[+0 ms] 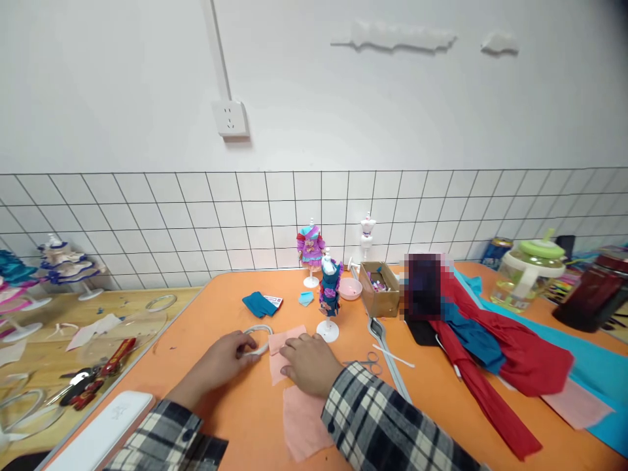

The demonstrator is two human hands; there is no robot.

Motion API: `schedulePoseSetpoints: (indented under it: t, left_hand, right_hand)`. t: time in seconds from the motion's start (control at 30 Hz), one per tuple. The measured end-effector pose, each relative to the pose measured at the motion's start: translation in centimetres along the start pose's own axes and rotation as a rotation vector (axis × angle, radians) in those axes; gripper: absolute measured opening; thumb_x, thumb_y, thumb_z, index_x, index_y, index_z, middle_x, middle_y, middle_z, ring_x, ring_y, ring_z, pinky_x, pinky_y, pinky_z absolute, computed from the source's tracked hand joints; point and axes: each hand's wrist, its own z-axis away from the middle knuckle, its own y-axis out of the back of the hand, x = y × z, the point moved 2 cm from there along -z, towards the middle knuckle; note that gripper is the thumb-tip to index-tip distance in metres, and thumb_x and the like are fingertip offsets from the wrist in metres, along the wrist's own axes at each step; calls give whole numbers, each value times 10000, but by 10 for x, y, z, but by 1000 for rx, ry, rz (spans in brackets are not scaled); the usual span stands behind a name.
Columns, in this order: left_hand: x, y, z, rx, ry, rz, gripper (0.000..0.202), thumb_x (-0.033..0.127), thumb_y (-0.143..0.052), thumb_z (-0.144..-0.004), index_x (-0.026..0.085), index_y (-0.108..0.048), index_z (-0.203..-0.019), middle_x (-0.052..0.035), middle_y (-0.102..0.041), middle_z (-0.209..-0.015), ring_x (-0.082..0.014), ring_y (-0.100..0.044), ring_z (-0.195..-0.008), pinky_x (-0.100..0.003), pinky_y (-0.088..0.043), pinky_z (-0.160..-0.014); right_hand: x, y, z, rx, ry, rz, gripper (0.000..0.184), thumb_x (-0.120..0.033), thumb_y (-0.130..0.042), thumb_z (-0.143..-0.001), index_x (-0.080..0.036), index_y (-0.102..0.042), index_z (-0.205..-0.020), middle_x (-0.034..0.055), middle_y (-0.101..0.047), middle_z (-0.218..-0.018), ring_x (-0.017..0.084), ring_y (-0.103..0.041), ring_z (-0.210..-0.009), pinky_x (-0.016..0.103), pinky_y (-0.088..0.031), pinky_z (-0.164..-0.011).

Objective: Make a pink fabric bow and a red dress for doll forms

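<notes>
— While our left hand (228,358) grips the ring (267,334), where is our right hand (307,364)?
— Lying open on the pink cloth (289,339), just beside the ring on the counter (206,327).

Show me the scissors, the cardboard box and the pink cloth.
scissors (370,361): head view, near the handles.
cardboard box (385,304): head view, front wall.
pink cloth (287,340): head view, bare upper part.

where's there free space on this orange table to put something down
Bare orange table left of the teal cloth, behind the left hand; another patch between scissors and red cloth. Crowded around the dressed stand and cardboard box.
</notes>
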Motion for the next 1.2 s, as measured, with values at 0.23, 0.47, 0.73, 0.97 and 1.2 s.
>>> schedulePoseSetpoints:
  t: [0.23,0.47,0.73,0.97,1.2]
  left_hand:
    - [25,4,8,121,-152,62,341,486,-522,-859,215,-726,-892,-51,-693,-852,-215,-620,-811,-277,-442,-724]
    - [60,-20,15,-56,-400,-128,244,392,-512,-908,247,-708,-920,-56,-692,-946,-231,-615,-899,-298,-437,-766]
    - [45,-25,1,98,-271,-277,229,387,-506,-918,244,-672,-986,-71,-671,-964,-255,-590,-944,-356,-425,-800]
    - [34,-27,-6,233,-207,-285,280,421,-544,-895,234,-648,-1076,-90,-654,-1113,-285,-564,-1064,-393,-409,-886]
    - [63,-18,20,135,-459,-181,264,343,-439,-947,229,-675,-917,-73,-672,-924,-237,-598,-895,-362,-446,-816]
  right_hand:
    - [2,0,-1,-48,5,-36,426,-326,-523,-924,-210,-500,-1333,125,-613,-1132,279,-540,-1107,501,-356,-1000]
    - [13,67,24,-114,-76,-97,318,-304,-477,-914,-201,-645,-1164,116,-678,-1108,263,-620,-1013,357,-469,-785]
    - [2,40,87,-281,-1,-166,410,-482,-675,-770,-265,-689,-1117,83,-670,-1064,272,-611,-970,358,-484,-774]
    - [-3,23,91,-86,80,-363,645,-555,-585,-854,-271,-421,-1410,74,-439,-1465,265,-415,-1294,422,-331,-1076]
    - [65,65,105,169,-345,-237,221,-278,-453,-936,-200,-659,-957,61,-663,-978,196,-579,-952,309,-418,-821]
